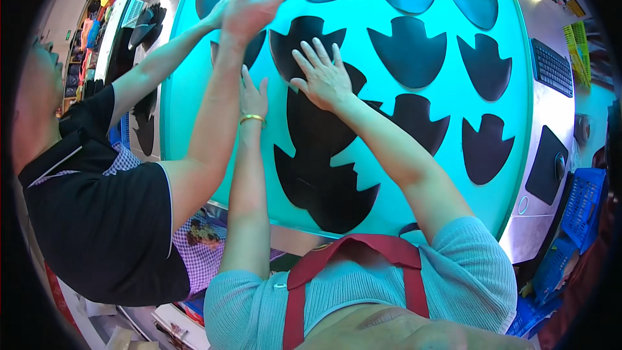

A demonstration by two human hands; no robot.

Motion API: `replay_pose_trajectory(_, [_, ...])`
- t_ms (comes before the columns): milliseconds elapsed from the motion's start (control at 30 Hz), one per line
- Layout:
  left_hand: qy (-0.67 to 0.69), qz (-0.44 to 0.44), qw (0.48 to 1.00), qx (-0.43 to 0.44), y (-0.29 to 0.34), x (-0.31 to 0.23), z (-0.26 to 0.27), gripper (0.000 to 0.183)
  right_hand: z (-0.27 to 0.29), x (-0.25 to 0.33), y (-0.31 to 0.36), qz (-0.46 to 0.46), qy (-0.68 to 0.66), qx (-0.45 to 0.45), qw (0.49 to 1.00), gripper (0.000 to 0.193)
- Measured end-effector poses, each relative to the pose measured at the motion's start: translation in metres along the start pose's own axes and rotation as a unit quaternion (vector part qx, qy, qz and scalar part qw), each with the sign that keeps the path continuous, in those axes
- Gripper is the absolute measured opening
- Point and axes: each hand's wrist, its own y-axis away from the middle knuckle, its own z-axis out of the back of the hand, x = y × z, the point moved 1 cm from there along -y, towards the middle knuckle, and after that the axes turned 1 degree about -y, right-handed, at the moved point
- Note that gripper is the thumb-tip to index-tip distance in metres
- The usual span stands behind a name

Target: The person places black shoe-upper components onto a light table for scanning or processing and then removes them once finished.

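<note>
My right hand (pixel 322 78) lies palm down with fingers spread, over a flat black cut piece (pixel 303 29) with a notched top and curved, pointed lower edge. My left hand (pixel 253 96), with a gold bracelet at the wrist, has its fingers stretched out on the turquoise table. Its fingertips are just below another black piece (pixel 256 46), partly hidden by a co-worker's arm. Between my arms, several black pieces (pixel 317 126) overlap in a column running toward me. Whether my right palm presses on the piece or hovers cannot be made out.
A co-worker in a black shirt (pixel 116 220) reaches across from the left, both hands (pixel 256 10) at a dark piece by the far edge. More black pieces (pixel 407 52) lie in rows on the lit turquoise table (pixel 353 32). To the right are a keyboard (pixel 552 67), mouse pad (pixel 546 165) and blue baskets (pixel 581 210).
</note>
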Motion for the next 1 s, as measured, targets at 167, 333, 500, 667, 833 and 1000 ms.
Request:
replay_pose_trajectory(167, [0.001,-0.140,0.986,0.096,0.153,-0.106,0.052,0.083,0.019,-0.001,0.113,-0.063,-0.018,0.074,0.995,0.070])
replay_pose_trajectory(333, [-0.087,-0.110,0.977,0.159,0.231,-0.090,0.064,0.080,0.015,0.044,0.147,-0.033,0.006,0.137,0.990,0.075])
replay_pose_trajectory(500, [-0.167,0.013,0.976,0.139,0.222,-0.028,0.056,0.074,0.016,0.051,0.168,-0.024,0.037,0.149,0.988,0.073])
replay_pose_trajectory(667, [-0.082,-0.141,0.984,0.076,0.209,-0.062,0.079,0.070,0.059,0.071,0.218,0.014,0.034,0.130,0.991,0.072])
replay_pose_trajectory(833, [-0.120,-0.192,0.968,0.111,0.203,-0.073,0.058,0.066,0.086,0.067,0.322,0.046,-0.029,0.258,0.965,0.071])
replay_pose_trajectory(1000, [-0.143,-0.180,0.971,0.069,0.205,-0.051,0.053,0.064,0.156,-0.006,0.418,-0.142,0.116,0.267,0.946,0.066])
